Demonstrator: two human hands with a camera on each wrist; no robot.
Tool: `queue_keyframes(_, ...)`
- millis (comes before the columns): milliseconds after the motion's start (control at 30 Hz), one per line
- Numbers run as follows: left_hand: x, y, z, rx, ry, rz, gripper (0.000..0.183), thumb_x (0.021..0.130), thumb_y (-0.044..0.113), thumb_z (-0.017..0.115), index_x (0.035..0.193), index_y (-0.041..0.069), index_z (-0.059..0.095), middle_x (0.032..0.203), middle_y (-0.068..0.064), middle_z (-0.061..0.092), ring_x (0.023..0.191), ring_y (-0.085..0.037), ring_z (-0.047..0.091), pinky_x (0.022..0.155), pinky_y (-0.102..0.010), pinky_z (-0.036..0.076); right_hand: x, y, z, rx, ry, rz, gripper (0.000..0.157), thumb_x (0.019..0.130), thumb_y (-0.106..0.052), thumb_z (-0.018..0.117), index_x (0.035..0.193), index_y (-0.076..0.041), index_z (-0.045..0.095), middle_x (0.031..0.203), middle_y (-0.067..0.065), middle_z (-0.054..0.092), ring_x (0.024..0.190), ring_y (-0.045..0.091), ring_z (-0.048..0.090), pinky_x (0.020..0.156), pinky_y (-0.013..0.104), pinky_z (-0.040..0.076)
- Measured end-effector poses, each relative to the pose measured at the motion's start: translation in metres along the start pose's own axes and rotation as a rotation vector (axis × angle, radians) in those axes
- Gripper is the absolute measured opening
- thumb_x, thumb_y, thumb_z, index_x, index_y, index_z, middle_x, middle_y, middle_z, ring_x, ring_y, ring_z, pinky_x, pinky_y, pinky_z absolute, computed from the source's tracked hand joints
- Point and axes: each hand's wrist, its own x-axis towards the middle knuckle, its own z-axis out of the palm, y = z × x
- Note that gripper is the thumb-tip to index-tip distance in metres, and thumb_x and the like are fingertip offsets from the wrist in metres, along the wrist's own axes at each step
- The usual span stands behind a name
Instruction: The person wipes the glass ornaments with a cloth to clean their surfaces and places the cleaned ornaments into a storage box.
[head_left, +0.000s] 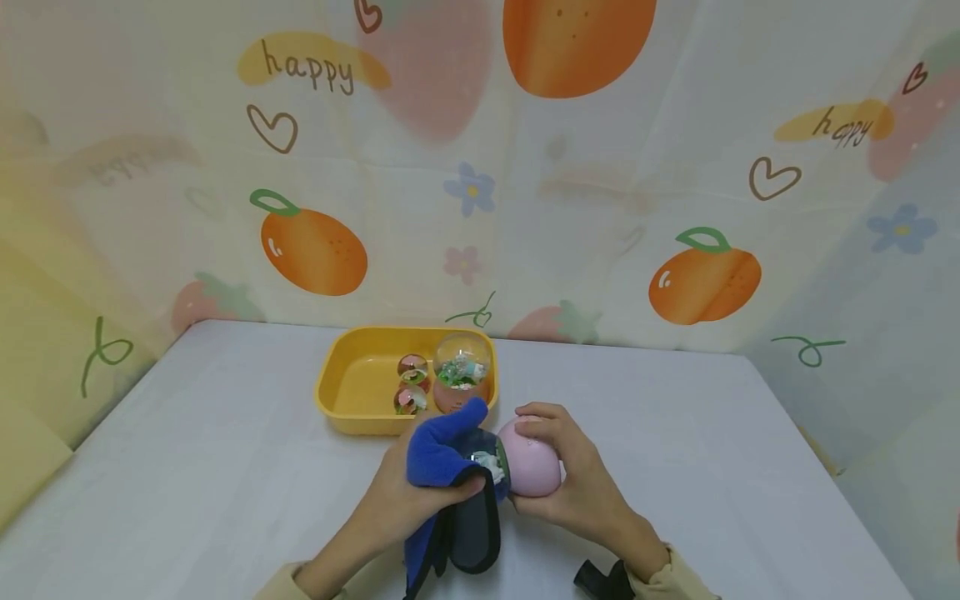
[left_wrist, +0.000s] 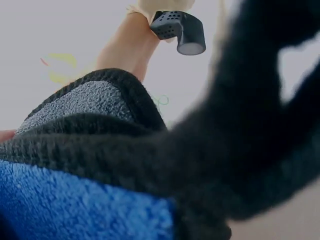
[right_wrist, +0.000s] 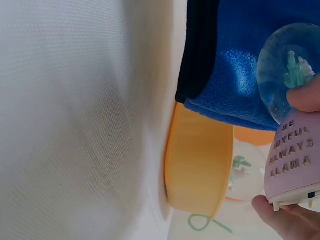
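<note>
The right hand [head_left: 573, 471] grasped a snow globe [head_left: 534, 461] by its pink base, fingers and thumb curved round it. The left hand [head_left: 408, 492] grasped a blue cloth [head_left: 435, 454] with black edging and a dark grey part, holding it against the clear dome. The globe lay tipped on its side in the head view, dome toward the left hand and base toward the right, between the two hands and on the person's side of a yellow tray [head_left: 352, 379]. Raised lettering showed on the base in the right wrist view, "BE" and "ALWAYS" among its words, and a green cactus-like figure with something white stood inside the dome.

In the right part of the tray sat a second snow globe [head_left: 461, 375], upright on its own pinkish base. Just beside it were two small glassy balls [head_left: 413, 367], one nearer the person than the other. The tray rested on a white-covered surface [head_left: 187, 467], in front of a backdrop [head_left: 585, 250] printed with oranges, strawberries, hearts and "happy". A black device [head_left: 602, 579] showed by the right wrist.
</note>
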Motion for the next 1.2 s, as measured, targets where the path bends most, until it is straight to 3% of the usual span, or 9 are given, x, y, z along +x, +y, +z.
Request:
queue_keyframes(200, 0.002, -0.002, -0.003, -0.061, 0.087, -0.031, 0.035, 0.085, 0.028, 0.077, 0.116, 0.018, 0.065, 0.11, 0.001, 0.07, 0.099, -0.016, 0.062, 0.093, -0.037, 0.047, 0.001, -0.003, 0.0, -0.005, -0.012, -0.015, 0.078, 0.058, -0.001, 0.092, 0.124, -0.011, 0.051, 0.132, 0.014, 0.052, 0.111, 0.024, 0.059, 0.084, 0.036, 0.059)
queue_keyframes(300, 0.004, -0.003, -0.005, -0.093, 0.069, -0.039, 0.035, 0.088, 0.03, 0.074, 0.116, 0.013, 0.064, 0.111, -0.003, 0.07, 0.098, -0.017, 0.062, 0.092, -0.035, 0.048, 0.001, -0.004, 0.0, -0.007, -0.01, -0.017, 0.079, 0.057, 0.0, 0.092, 0.123, -0.009, 0.051, 0.132, 0.015, 0.051, 0.111, 0.025, 0.059, 0.083, 0.036, 0.059)
queue_keyframes(567, 0.007, -0.009, -0.014, -0.167, -0.233, -0.007, 0.071, 0.086, 0.031, 0.075, 0.147, 0.02, 0.042, 0.146, -0.003, 0.051, 0.13, -0.024, 0.05, 0.111, -0.049, 0.037, 0.001, -0.002, 0.0, -0.021, 0.03, -0.029, 0.081, 0.052, 0.003, 0.093, 0.121, -0.005, 0.05, 0.133, 0.015, 0.051, 0.117, 0.023, 0.057, 0.086, 0.035, 0.059)
queue_keyframes(667, 0.008, -0.008, -0.013, -0.168, -0.27, -0.004, 0.075, 0.084, 0.029, 0.078, 0.148, 0.021, 0.04, 0.147, -0.002, 0.051, 0.131, -0.025, 0.05, 0.112, -0.052, 0.037, 0.001, -0.001, 0.0, -0.034, 0.029, -0.028, 0.08, 0.052, 0.002, 0.093, 0.12, -0.005, 0.05, 0.133, 0.014, 0.05, 0.119, 0.022, 0.055, 0.091, 0.034, 0.056)
queue_keyframes(933, 0.007, -0.008, -0.007, -0.122, -0.199, 0.068, 0.073, 0.079, 0.026, 0.084, 0.14, 0.024, 0.044, 0.135, 0.002, 0.057, 0.122, -0.023, 0.055, 0.106, -0.048, 0.04, 0.003, -0.001, -0.002, -0.099, -0.01, -0.003, 0.087, 0.055, -0.001, 0.092, 0.129, -0.01, 0.048, 0.137, 0.011, 0.048, 0.117, 0.025, 0.056, 0.091, 0.039, 0.056)
queue_keyframes(1200, 0.006, -0.009, -0.006, -0.09, -0.125, 0.027, 0.071, 0.079, 0.027, 0.084, 0.138, 0.025, 0.045, 0.134, 0.003, 0.059, 0.122, -0.022, 0.056, 0.107, -0.049, 0.042, 0.002, -0.003, -0.004, -0.037, -0.122, 0.154, 0.09, 0.066, -0.01, 0.089, 0.142, -0.016, 0.04, 0.149, 0.004, 0.043, 0.127, 0.024, 0.053, 0.095, 0.041, 0.055)
